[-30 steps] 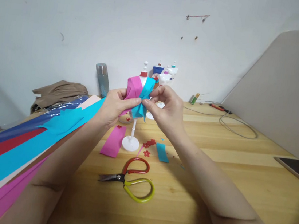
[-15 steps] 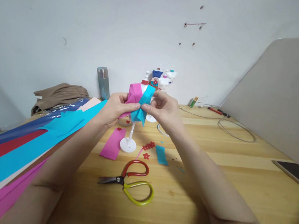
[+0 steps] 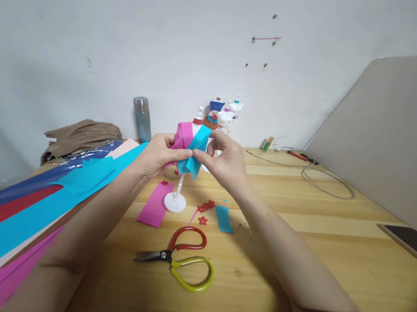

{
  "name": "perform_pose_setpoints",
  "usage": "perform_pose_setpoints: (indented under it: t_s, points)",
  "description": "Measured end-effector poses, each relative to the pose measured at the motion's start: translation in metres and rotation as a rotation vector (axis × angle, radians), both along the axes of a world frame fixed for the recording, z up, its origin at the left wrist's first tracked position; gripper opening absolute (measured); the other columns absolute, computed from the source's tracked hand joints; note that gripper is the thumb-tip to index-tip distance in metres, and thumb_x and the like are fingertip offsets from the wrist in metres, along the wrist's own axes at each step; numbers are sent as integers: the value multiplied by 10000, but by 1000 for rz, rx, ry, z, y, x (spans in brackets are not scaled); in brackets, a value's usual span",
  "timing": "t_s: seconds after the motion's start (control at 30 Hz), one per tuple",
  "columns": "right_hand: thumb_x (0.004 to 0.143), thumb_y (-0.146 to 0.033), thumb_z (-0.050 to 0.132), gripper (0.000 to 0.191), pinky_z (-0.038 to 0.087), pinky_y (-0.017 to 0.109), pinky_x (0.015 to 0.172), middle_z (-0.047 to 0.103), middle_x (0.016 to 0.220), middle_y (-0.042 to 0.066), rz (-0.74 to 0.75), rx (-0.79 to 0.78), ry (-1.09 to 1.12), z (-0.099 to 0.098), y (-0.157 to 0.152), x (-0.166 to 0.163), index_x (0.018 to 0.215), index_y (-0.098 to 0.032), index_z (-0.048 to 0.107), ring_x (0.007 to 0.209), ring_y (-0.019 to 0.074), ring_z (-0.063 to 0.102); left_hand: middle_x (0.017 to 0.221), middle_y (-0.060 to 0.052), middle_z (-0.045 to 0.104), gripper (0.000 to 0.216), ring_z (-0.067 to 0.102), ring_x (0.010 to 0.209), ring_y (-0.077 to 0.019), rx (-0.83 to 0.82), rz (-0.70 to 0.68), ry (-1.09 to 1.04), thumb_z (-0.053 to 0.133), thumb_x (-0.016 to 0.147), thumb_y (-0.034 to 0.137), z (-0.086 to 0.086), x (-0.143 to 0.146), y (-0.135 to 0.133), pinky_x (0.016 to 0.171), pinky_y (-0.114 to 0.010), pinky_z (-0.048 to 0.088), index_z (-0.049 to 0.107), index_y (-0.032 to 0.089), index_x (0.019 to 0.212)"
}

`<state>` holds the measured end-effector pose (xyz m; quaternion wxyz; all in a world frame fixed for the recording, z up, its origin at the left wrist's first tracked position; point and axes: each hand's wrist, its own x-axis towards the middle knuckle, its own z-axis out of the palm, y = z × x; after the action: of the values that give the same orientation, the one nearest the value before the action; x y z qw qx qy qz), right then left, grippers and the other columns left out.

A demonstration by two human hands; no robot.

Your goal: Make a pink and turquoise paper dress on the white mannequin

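A small white dress form (image 3: 175, 202) stands upright on its round base, a red band round its neck. Pink fabric (image 3: 184, 131) covers one side of its chest and blue fabric (image 3: 199, 140) crosses over the other. My left hand (image 3: 158, 155) is closed on the pink side, its thumb pressing at the front where the two colours meet. From the right, my right hand (image 3: 227, 161) pinches the blue fabric, thumb tip close to the left thumb. The fingers behind the form are partly hidden.
Scissors (image 3: 164, 256) with red and yellow handles lie in front. Nearby are a pink strip (image 3: 155, 205), red flowers (image 3: 203, 221) and a blue piece (image 3: 224, 219). Fabric strips (image 3: 32, 209) lie left, a flask (image 3: 142, 120) and more dress forms (image 3: 217, 106) behind, a phone (image 3: 416, 242) right.
The camera view has shifted slightly. Both hands keep their hold at the dress form's front, and the right fingers have spread a little from the thumb.
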<state>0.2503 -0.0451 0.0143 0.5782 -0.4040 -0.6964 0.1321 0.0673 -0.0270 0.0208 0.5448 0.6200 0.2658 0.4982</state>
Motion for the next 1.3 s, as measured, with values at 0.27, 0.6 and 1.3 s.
perform_pose_setpoints:
  t_s: [0.27,0.6,1.3]
  points:
    - [710,-307,789,262,356,284,544,466,578,-82,69,-83,59,4,1,0,933,-197,706,553,121,464,745,-53,762,282,698,625,-173,0,42,46,937,588,249,4,-1,-4,616,-286,575,796,125,799]
    - [806,-385,747,203,436,319,586,569,659,-21,194,-68,175,13,2,14,902,-214,693,627,157,544,723,-41,764,297,693,617,-161,5,32,-39,938,533,213,11,-3,-8,636,-275,590,803,130,784]
    - [769,-323,719,140,535,362,711,694,759,21,257,-50,247,6,-8,-5,732,-211,643,720,185,648,742,-50,780,343,715,634,-169,-55,-3,-166,966,498,216,13,-4,-6,660,-277,609,790,124,777]
